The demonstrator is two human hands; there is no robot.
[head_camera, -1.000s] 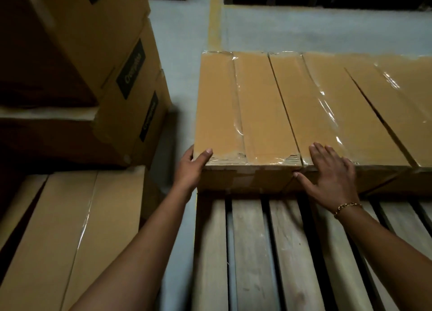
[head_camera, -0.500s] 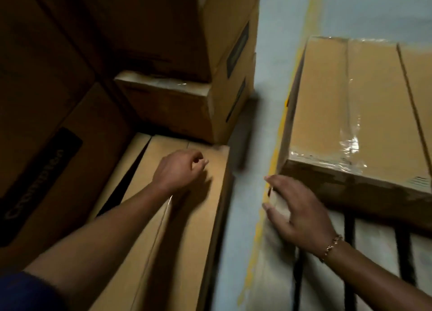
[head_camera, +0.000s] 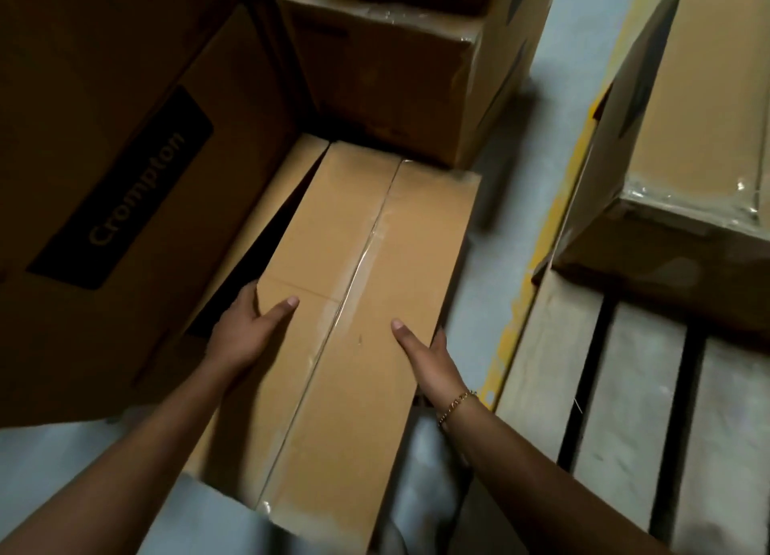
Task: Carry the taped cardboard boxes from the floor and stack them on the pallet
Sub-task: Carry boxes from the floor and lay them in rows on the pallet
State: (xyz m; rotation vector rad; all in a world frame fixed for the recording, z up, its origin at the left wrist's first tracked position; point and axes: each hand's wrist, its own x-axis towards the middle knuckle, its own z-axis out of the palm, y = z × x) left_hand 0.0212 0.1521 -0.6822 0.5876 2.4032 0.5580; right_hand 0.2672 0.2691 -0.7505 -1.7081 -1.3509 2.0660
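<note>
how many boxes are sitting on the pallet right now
1 in view: a taped box at the pallet's far end, upper right. More may lie beyond the frame edge. The box both hands grip is off it.

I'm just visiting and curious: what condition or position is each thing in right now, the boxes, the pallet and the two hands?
Long box: on the floor, taped shut, gripped at both sides.
Left hand: on the box's left edge, thumb on top.
Right hand: on the box's right edge, thumb on top.
Box on pallet: taped shut, already placed.
Pallet: near slats bare.
Crompton box: closed, beside the long box.
</note>
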